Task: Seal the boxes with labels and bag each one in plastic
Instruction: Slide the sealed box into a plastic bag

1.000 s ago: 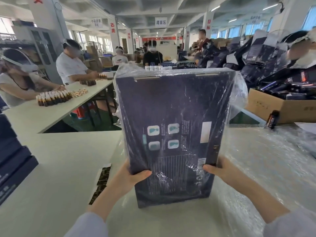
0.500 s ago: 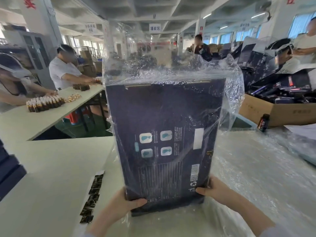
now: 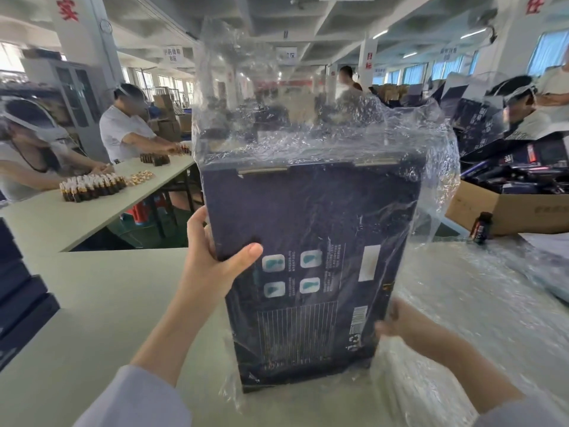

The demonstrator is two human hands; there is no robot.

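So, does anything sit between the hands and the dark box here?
Only the clear plastic bag, which is already pulled over the dark box. The left hand grips the box's left edge from outside the film, it seems. The right hand, at the lower right corner, is too blurred to tell.
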